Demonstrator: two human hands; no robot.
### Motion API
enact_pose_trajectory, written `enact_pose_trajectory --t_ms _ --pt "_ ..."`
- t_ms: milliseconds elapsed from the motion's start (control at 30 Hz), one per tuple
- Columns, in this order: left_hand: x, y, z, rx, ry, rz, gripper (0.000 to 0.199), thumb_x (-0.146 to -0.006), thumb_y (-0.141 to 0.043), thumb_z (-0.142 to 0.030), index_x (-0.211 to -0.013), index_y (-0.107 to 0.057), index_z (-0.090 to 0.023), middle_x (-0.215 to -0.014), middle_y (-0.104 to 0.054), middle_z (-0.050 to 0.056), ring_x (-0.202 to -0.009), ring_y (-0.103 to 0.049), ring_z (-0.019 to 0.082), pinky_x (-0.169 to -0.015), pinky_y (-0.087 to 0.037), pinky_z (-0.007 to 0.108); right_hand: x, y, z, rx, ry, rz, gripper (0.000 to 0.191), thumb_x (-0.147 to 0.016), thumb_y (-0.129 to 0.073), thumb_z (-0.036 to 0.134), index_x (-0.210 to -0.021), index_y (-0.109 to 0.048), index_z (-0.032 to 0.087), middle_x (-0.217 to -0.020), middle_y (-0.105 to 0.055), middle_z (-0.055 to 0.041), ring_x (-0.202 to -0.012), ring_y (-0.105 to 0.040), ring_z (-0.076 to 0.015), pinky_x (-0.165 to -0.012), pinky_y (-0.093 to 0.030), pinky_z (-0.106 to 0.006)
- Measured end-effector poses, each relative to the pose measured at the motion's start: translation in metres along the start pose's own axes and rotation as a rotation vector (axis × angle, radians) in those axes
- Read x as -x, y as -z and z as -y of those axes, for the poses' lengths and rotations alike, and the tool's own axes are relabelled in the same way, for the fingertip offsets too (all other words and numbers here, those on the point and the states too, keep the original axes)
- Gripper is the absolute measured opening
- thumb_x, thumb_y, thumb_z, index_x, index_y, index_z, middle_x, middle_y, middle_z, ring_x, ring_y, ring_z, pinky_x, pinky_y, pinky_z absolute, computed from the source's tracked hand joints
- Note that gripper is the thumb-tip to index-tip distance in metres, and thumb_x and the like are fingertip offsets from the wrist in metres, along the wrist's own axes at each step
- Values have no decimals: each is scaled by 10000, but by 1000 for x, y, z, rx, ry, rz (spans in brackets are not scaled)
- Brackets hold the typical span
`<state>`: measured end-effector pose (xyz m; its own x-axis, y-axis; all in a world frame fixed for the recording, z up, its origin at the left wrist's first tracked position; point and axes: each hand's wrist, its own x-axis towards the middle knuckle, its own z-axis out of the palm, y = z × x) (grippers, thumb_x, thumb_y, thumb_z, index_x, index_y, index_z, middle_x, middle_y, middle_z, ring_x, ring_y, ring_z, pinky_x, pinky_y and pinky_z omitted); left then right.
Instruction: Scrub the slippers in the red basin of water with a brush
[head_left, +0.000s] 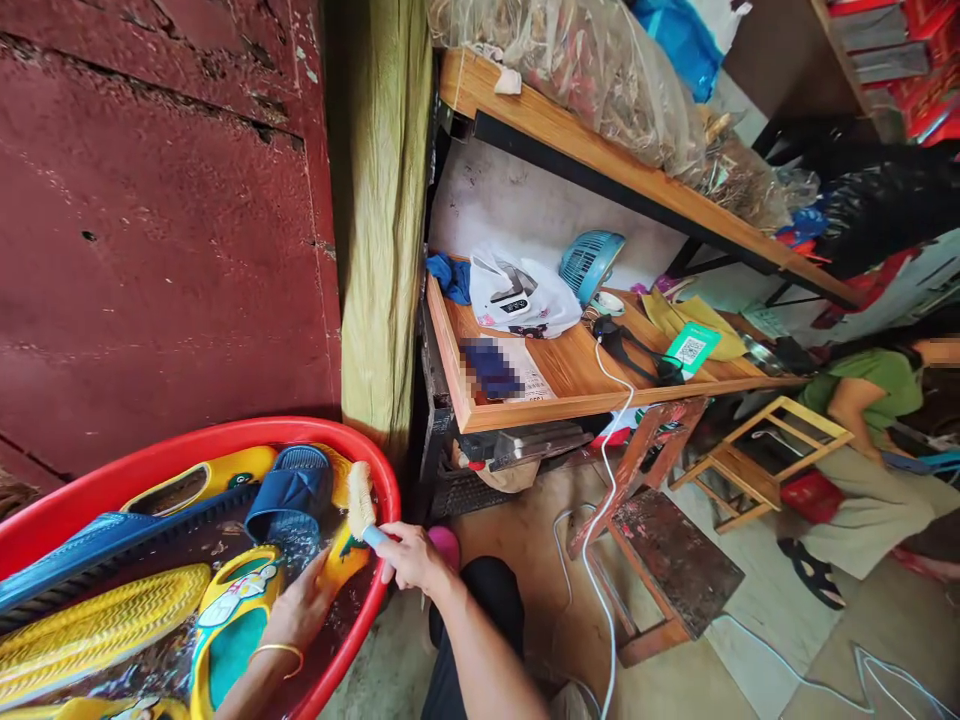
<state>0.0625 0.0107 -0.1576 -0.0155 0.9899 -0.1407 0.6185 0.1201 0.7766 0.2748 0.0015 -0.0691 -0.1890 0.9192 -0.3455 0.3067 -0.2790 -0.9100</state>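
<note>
A red plastic basin (225, 442) of murky water sits at lower left, filled with slippers. My right hand (412, 560) is shut on a scrubbing brush (361, 505) with a pale blue handle and straw-coloured bristles. The bristles press near a navy slipper (289, 492). My left hand (300, 610), with a gold bangle on its wrist, grips a yellow slipper (343, 556) at the basin's right side. A yellow-and-teal child's sandal (229, 622) lies beside that hand. A yellow ridged sole (97, 632) and a blue slipper (67, 565) lie further left.
A rusty red metal door (157, 220) rises left of the basin. Ahead stands a wooden shelf (570, 370) holding a plastic bag and blue fan. A stained wooden stool (660, 560) and white cable (600, 560) sit on the floor. A seated person (862, 420) works at right.
</note>
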Motion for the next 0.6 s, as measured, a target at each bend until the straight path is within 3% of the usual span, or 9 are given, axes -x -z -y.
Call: enact_pose_trajectory --t_ms 167,333,433,600 --pt "9 38 -30 340 125 -32 389 -680 -636 -399 -1021 -718 -232 -1056 -790 63 -1114 -688 340 -994 -529 419 -1 0 -4 14 22 -18 220 -900 -553 332 -965 -698 180 -508 -562 89 -348 -381 -58 -397 -292 -171" --pt "47 69 -53 693 281 -122 339 -746 -654 -304 -1068 -730 -227 -1016 -794 39 -1111 -693 294 -1002 -547 399 -4 -2 -9 8 48 -13 227 -912 -524 330 -972 -678 174 -484 -530 95 -351 -369 -63 -391 -266 -178" --pt "72 85 -49 863 387 -169 384 -729 -713 -275 -1109 -727 -225 -1020 -792 57 -1090 -708 291 -943 -581 361 -6 -2 -11 -3 59 -6 269 -924 -506 373 -996 -671 173 -491 -530 92 -349 -371 -67 -381 -258 -185" --pt "104 106 -23 1114 484 -176 619 -700 -765 -316 -1302 -627 -272 -1092 -781 79 -1040 -733 319 -812 -627 375 -5 -3 -12 -7 73 -11 353 -909 -524 465 -1051 -671 178 -490 -532 86 -339 -370 -74 -369 -239 -198"
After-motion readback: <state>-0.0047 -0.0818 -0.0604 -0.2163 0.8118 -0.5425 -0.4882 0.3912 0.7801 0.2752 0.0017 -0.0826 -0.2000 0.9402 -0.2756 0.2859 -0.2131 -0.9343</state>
